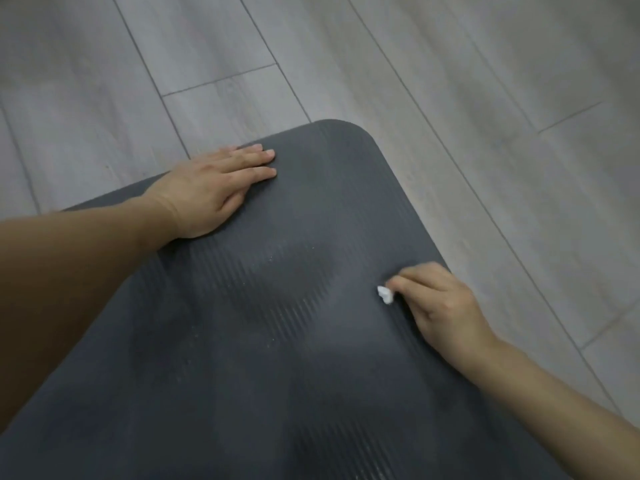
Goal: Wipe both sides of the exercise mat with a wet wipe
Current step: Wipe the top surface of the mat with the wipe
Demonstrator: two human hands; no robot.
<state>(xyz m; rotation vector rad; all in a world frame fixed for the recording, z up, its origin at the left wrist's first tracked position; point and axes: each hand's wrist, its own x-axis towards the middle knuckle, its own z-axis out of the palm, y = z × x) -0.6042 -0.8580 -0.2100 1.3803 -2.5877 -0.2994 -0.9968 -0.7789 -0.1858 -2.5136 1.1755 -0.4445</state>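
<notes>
A dark grey ribbed exercise mat (311,341) lies flat on the floor, its rounded far corner at the upper middle. My left hand (214,188) rests flat on the mat near its far left edge, fingers straight and together. My right hand (436,306) is near the mat's right edge with its fingers curled round a small crumpled white wet wipe (385,294), which pokes out at the fingertips and touches the mat. A darker damp-looking patch shows on the mat between the two hands.
Grey wood-look plank flooring (450,81) surrounds the mat on the left, far and right sides. No other objects are in view.
</notes>
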